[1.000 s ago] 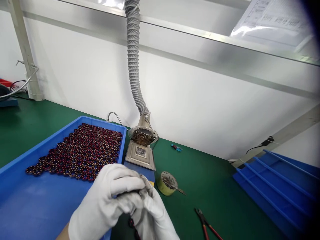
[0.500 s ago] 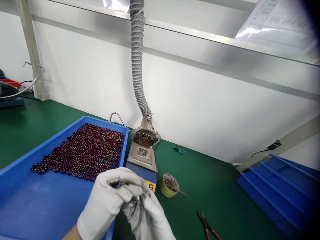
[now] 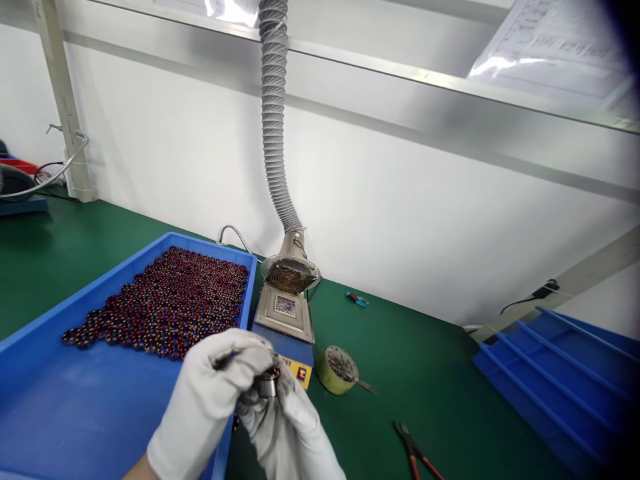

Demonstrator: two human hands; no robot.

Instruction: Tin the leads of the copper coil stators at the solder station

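Observation:
A small wound stator (image 3: 267, 385), a silvery metal ring with copper-coloured winding at its top, is held between my two hands in front of the solder pot. My left hand (image 3: 207, 390), in a white glove, pinches it from the left with curled fingers. From the right, the gloved fingers of my right hand (image 3: 303, 420) are closed on the same piece; their tips are partly hidden. Many dark red and copper wound rings (image 3: 175, 303) lie packed in the blue tray (image 3: 75, 400) on the left.
The solder pot (image 3: 287, 317) has a square metal top under a grey extraction hose (image 3: 275, 120). To its right are a round tin (image 3: 335, 380) with a flat stick, cutters (image 3: 413, 447) and a small blue-handled tool (image 3: 357, 299). Blue trays (image 3: 555, 380) stand at far right.
My hands have shifted slightly and my left fingers have lifted off the front, so more of the stator's metal ring and winding shows.

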